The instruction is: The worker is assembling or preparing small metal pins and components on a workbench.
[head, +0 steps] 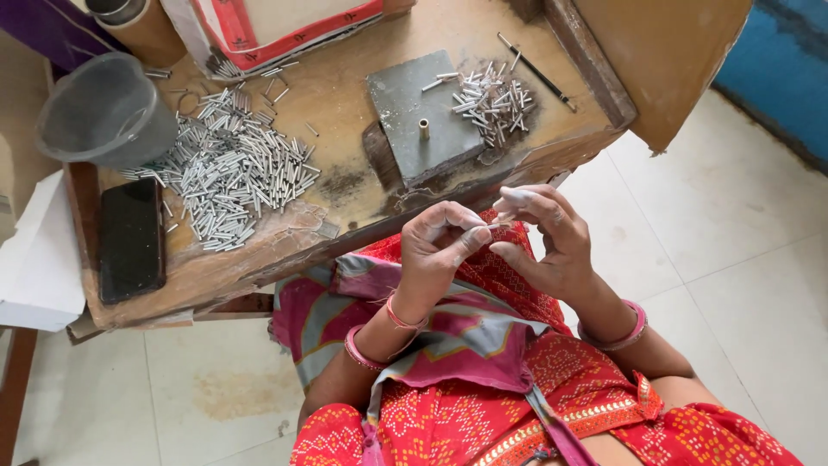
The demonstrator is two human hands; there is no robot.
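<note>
Above lap, off bench edge: left hand and right hand both pinching thin metal tube between fingertips. Probably light, stiff, slippery; best gripped mid-length.

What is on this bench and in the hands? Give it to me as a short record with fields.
setting: low wooden bench over a tiled floor
left hand: pinches a small thin metal piece
right hand: fingertips meet the same piece
large pile: short metal tubes, bench left
small pile: more tubes, beside the block
block: grey metal block with an upright pin
other: grey plastic cup; black phone; thin dark rod
</note>
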